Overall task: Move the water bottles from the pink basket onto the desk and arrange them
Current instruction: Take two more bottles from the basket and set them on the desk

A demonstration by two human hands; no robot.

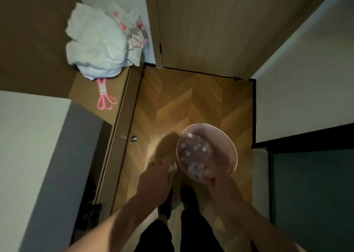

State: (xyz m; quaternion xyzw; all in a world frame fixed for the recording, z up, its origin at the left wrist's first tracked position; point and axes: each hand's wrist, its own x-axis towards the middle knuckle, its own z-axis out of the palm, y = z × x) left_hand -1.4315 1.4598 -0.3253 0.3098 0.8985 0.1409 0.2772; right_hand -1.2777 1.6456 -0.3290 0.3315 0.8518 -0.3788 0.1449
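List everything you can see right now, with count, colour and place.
basket: one, pink, on the floor ahead
bottles: several, clear with white caps, inside the basket; exact count unclear
bags: a pile, white with pink print, on the desk, far left
hanger: one, pink, on the desk near the bags
desk: one, brown, left
floor: brown herringbone wood
door: one, light wood, ahead
left hand: holds a white-capped bottle beside the basket
right hand: at the basket's near rim; grip blurred
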